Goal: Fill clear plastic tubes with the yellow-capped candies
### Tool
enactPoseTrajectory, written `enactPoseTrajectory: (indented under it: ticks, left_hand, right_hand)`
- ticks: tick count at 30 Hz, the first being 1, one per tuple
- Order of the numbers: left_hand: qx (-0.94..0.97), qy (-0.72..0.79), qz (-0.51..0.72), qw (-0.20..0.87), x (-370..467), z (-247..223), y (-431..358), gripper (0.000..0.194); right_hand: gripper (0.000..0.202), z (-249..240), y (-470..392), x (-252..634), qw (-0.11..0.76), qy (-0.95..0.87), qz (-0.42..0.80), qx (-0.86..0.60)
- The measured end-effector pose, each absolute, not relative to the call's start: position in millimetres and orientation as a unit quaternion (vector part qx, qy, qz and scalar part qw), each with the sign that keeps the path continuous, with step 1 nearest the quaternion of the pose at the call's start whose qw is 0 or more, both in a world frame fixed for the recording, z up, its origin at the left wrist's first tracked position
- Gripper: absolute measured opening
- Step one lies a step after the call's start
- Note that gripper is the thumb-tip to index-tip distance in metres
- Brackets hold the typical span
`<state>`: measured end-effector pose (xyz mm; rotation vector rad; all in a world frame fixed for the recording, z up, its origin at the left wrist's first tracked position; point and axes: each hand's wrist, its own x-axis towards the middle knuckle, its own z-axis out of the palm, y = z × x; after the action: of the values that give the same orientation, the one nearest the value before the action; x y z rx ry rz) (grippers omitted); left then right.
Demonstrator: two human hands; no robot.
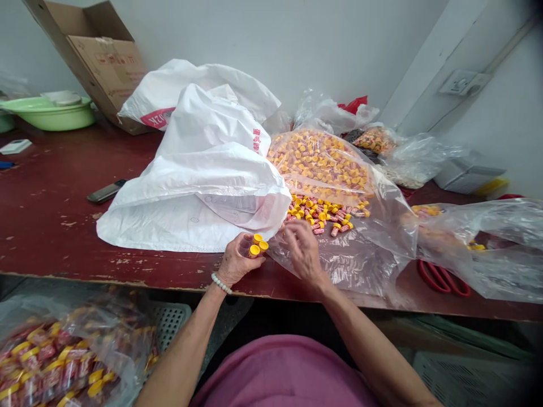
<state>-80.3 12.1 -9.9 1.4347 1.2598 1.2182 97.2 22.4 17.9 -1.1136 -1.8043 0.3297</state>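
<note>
My left hand (236, 261) is closed around a small cluster of clear plastic bottles (253, 252), above the table's front edge. Three of them show yellow caps; the ones nearer the palm look clear at the top. To the right, my right hand (302, 249) is raised with bent fingers drawn together, and whatever it may pinch is too small to make out. Just beyond it, small yellow-capped tubes (326, 213) with pink-and-white labels spill from a large clear plastic bag (373, 243). A white woven sack (199, 186) lies with its mouth facing my hands.
Red scissors handles (443, 278) lie at the right, beside another clear bag (500, 249). A phone (106, 191), a green basin (59, 116) and a cardboard box (106, 68) are at the left. Below the table, a bag of larger yellow-capped bottles (51, 362) stands at lower left.
</note>
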Motion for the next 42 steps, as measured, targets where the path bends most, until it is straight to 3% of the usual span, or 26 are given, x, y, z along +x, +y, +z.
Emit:
enactPoseTrajectory:
  ticks: [6, 11, 15, 21, 25, 27, 33, 36, 39, 42]
  left_hand:
    - [0.574, 0.508, 0.485, 0.422, -78, -4, 9, 0.043]
    - [0.579, 0.512, 0.474, 0.422, -79, -6, 9, 0.046]
    - [0.607, 0.515, 0.462, 0.390, -80, -7, 11, 0.045]
    - [0.667, 0.512, 0.453, 0.297, -80, -6, 12, 0.031]
    - [0.647, 0.504, 0.465, 0.333, -80, -7, 12, 0.034]
    - [0.640, 0.500, 0.465, 0.353, -80, -8, 12, 0.040]
    - [0.641, 0.506, 0.461, 0.347, -82, -9, 13, 0.034]
    - [0.635, 0.505, 0.462, 0.358, -82, -10, 13, 0.036]
    - [0.618, 0.511, 0.458, 0.384, -81, -9, 11, 0.037]
    - [0.606, 0.508, 0.459, 0.405, -80, -7, 9, 0.035]
  right_hand:
    - [0.016, -14, 73, 113, 0.336, -0.743, 0.090, -0.572]
    - [0.020, 0, 62, 117, 0.393, -0.703, 0.111, -0.582]
    - [0.017, 34, 36, 103, 0.464, -0.752, 0.157, -0.442]
    - [0.019, 49, 29, 67, 0.364, -0.863, 0.145, -0.318]
    - [0.030, 45, 33, 68, 0.405, -0.836, 0.174, -0.326]
    - [0.026, 43, 32, 71, 0.424, -0.822, 0.179, -0.335]
    - [0.034, 43, 22, 68, 0.293, -0.882, 0.114, -0.353]
    - [0.034, 46, 24, 74, 0.321, -0.872, 0.119, -0.350]
    - [0.032, 44, 38, 103, 0.434, -0.783, 0.111, -0.430]
    - [0.027, 33, 57, 148, 0.380, -0.697, 0.028, -0.607]
